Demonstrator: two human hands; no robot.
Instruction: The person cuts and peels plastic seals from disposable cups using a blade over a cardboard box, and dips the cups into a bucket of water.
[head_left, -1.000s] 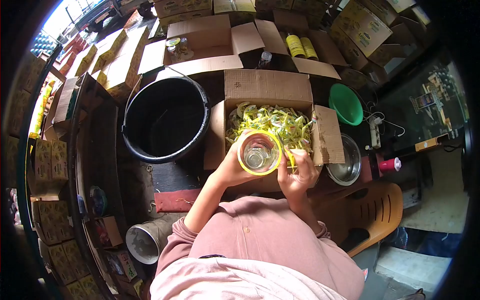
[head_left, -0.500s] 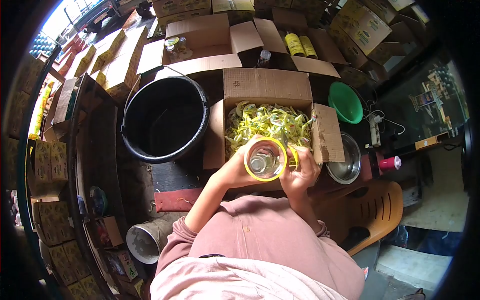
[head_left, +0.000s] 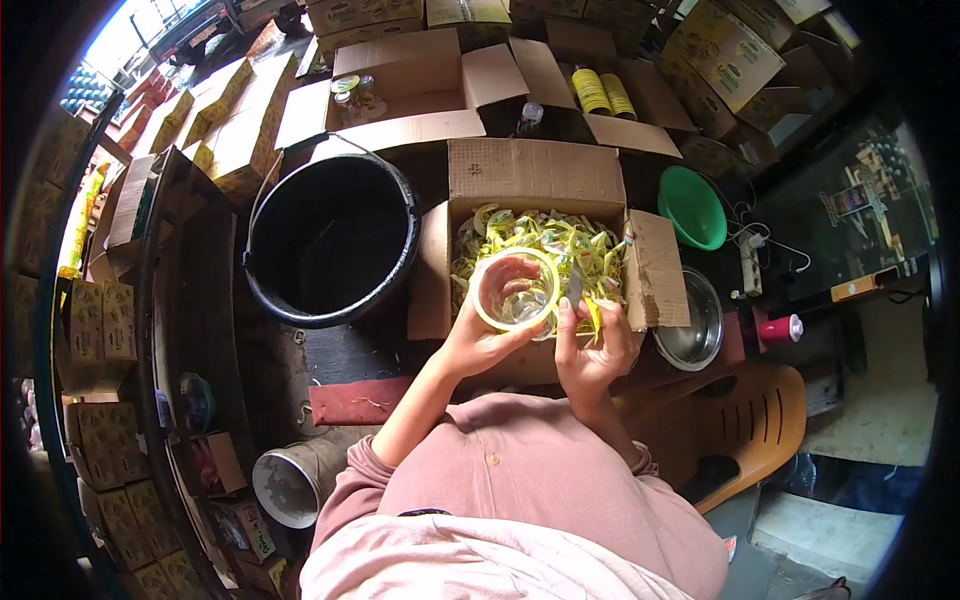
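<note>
My left hand (head_left: 483,338) is wrapped round a clear jar (head_left: 517,312), its mouth tilted up toward me and its rim pale yellow. Through the wall of the jar some of my fingers show. Just to the right, my right hand (head_left: 603,350) pinches a small knife (head_left: 575,284) with its grey blade pointing up. A yellow strip (head_left: 595,318) sticks out between the fingers of that same hand. Both hands are over the near side of an open cardboard box (head_left: 535,168), which holds a heap of yellow and clear plastic scraps (head_left: 540,232).
Left of the box stands a large black bucket (head_left: 255,285). A green bowl (head_left: 691,207) and a metal basin (head_left: 712,335) are on the right, near a power strip (head_left: 748,265). Behind are boxes with jars (head_left: 346,95) and yellow rolls (head_left: 590,92). An orange chair (head_left: 785,405) is at lower right.
The jar has tipped and its rim looks paler than the bright yellow before. My right hand has drawn slightly away from it, and the blade and yellow strip now show more clearly.
</note>
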